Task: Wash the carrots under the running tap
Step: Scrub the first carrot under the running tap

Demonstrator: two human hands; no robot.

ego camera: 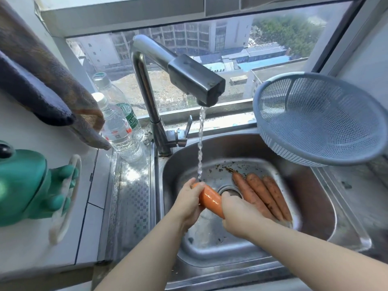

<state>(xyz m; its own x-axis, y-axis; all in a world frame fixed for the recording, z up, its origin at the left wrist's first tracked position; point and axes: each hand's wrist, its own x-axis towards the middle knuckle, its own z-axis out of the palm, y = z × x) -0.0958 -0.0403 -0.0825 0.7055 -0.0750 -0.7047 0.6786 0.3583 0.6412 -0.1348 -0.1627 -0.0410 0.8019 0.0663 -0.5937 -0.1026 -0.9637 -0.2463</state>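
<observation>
Just left of the drain (228, 190), the rinsed orange carrot (210, 199) lies slantwise, its long axis running from the far left, where the stream (200, 148) strikes it, back toward the near side of the drain. The left grip (189, 204) is curled round its far end, the right grip (238, 215) round its near end. Right of the drain three muddy carrots (261, 194) lie side by side; the right grip is nearer them, so it would likely fetch the next
</observation>
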